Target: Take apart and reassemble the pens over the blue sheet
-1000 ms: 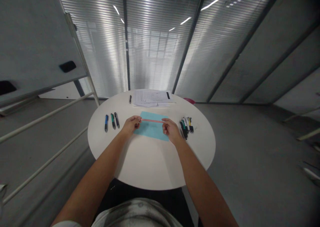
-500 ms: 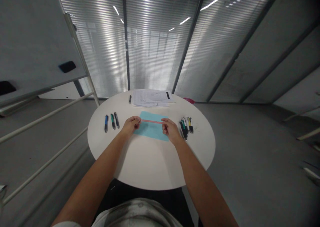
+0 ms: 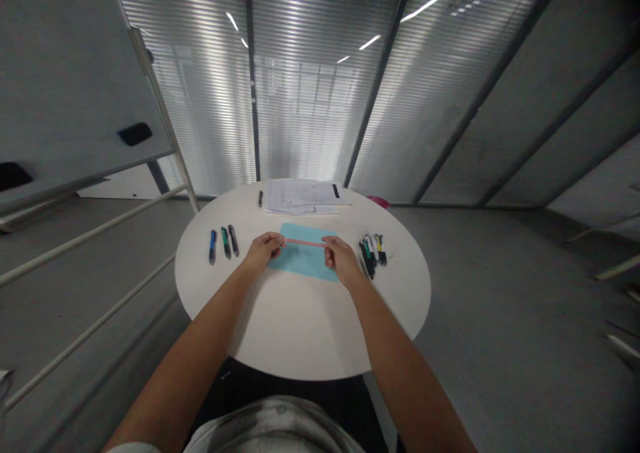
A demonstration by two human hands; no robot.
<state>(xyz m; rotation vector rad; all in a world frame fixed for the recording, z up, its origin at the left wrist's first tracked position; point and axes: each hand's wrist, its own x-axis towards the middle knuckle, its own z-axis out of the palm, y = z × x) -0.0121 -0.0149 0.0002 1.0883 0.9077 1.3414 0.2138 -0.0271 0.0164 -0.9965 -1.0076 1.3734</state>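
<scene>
A thin pink strip (image 3: 305,242) stretches between my two hands, level and roughly straight; its material is too small to make out. My left hand (image 3: 267,248) pinches its left end, fingers closed. At the other end, my right hand (image 3: 341,258) grips it between thumb and curled fingers. Beneath the strip, a light blue sheet of paper (image 3: 303,264) lies on the white round table (image 3: 300,333). My hands cover parts of the sheet's left and right edges.
Left of my hands lie a blue pen (image 3: 213,246), a green pen (image 3: 226,242) and a black pen (image 3: 233,240). Several pens (image 3: 373,253) are bunched at the right. Printed papers (image 3: 300,196) and another pen (image 3: 261,198) sit at the back. A whiteboard (image 3: 75,73) stands left.
My left hand has shifted very slightly right along the pink strip. My right hand and the things on the table look the same.
</scene>
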